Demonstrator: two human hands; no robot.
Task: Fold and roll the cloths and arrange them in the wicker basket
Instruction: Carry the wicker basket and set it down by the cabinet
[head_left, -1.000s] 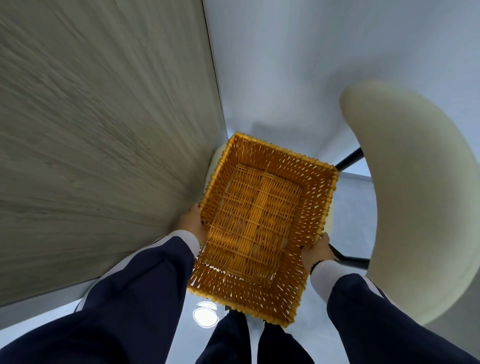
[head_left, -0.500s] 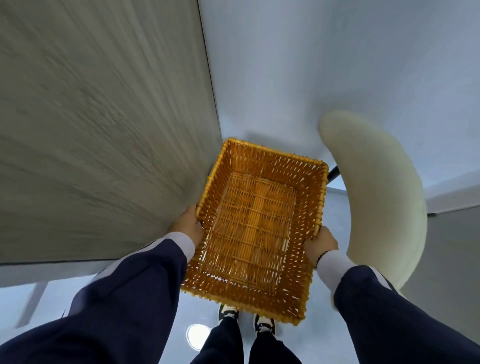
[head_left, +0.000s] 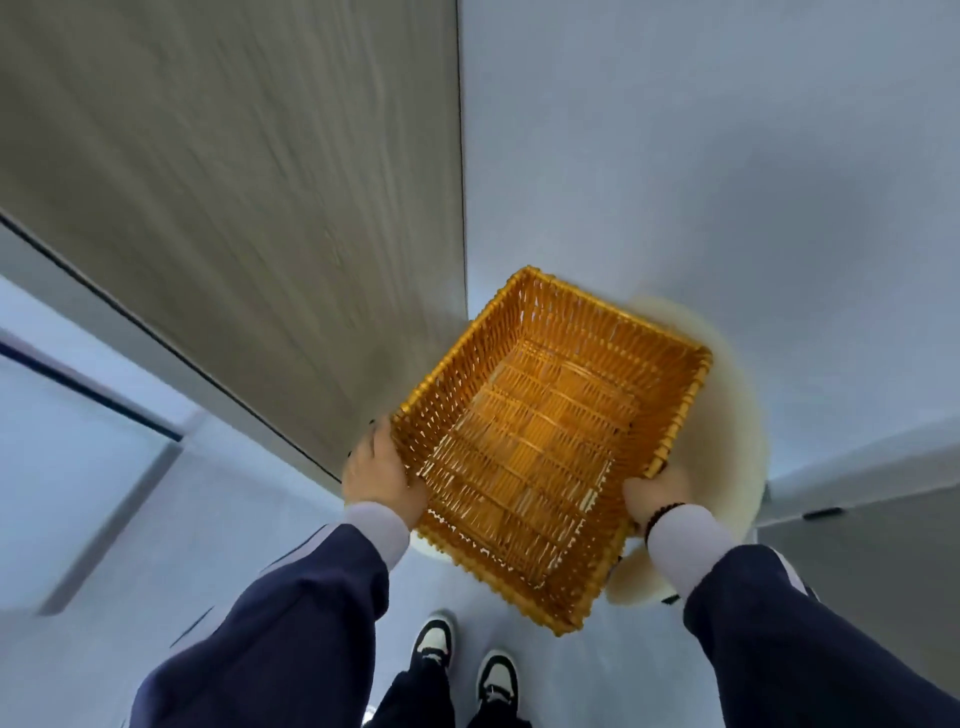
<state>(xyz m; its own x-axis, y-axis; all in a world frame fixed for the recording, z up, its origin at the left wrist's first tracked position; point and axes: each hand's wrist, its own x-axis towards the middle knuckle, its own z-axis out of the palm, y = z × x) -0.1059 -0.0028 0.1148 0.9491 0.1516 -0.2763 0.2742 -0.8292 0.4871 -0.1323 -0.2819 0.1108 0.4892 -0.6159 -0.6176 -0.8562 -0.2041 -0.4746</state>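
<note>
From the head camera, the wicker basket (head_left: 545, 441) is held up in the air by both hands, its open top facing the camera and nothing inside it. The left hand (head_left: 382, 478) grips the basket's left long rim near the near corner, fingers curled round the edge. The right hand (head_left: 657, 491) grips the right long rim near its near corner — a dark bead bracelet (head_left: 655, 519) sits at that wrist. Both arms wear dark navy sleeves (head_left: 291, 618) with pale cuffs. A cream rounded chair (head_left: 743, 415) shows just behind and below the basket's right side. To the left stands a wood-grain panel (head_left: 234, 182); two black-and-white shoes (head_left: 462, 660) stand on the pale floor (head_left: 597, 686) below. No cloths are in view.
</note>
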